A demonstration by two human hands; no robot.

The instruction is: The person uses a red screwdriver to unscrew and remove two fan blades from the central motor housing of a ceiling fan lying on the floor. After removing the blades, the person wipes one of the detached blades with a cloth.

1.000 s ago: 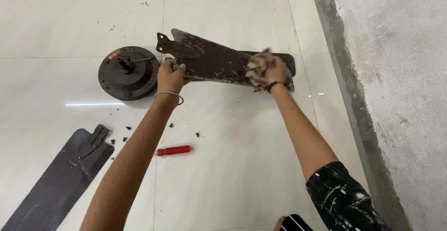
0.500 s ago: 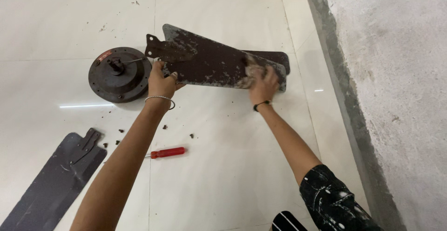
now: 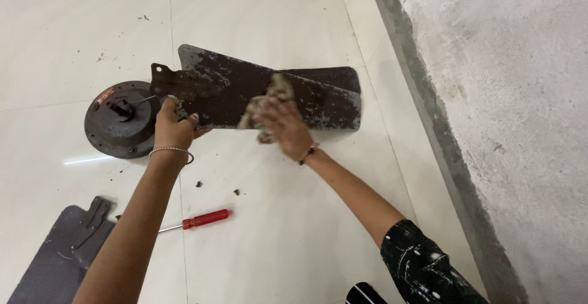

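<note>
A dirty dark-brown fan blade (image 3: 318,99) is tilted up off the white tile floor. My left hand (image 3: 173,129), with a thin bangle at the wrist, grips the blade's narrow bracket end. My right hand (image 3: 283,126) presses a crumpled brownish rag (image 3: 262,105) against the middle of the blade's face. A second dark blade (image 3: 334,76) lies behind it, mostly hidden.
A round dark fan motor (image 3: 119,126) sits on the floor left of my left hand. A red-handled screwdriver (image 3: 199,219) lies nearer to me, with small screws (image 3: 236,191) scattered by it. Another grey blade (image 3: 58,255) lies at the lower left. A rough grey wall (image 3: 490,114) runs along the right.
My right hand has slid the rag leftward along the blade, from its wide far end to its middle. The left hand keeps its grip on the bracket end.
</note>
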